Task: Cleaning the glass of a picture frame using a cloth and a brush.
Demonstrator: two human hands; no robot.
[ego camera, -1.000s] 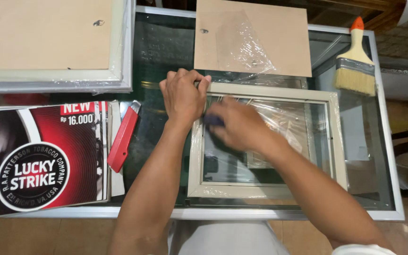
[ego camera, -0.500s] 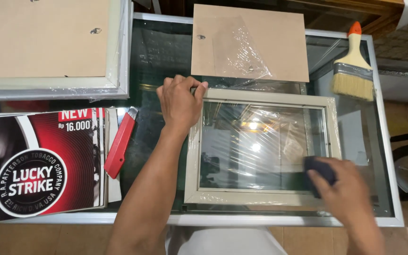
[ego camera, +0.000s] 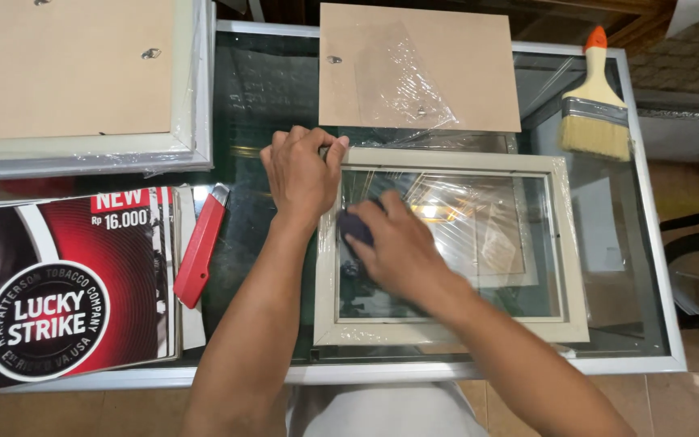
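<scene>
Right hand [ego camera: 398, 251] back left, cloth [ego camera: 356, 226] on frame [ego camera: 572, 267]

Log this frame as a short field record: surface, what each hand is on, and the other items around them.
surface: glass-topped table with a metal rim
left hand: pressed on the top-left corner of the pale picture frame
right hand: holds a dark cloth pad against the frame's glass, near its left side
frame wrapping: clear plastic film along the edges
above frame: brown backing board
far right: paintbrush, orange tip
left of hands: red utility knife, printed red poster
top left: second frame, back side up
</scene>
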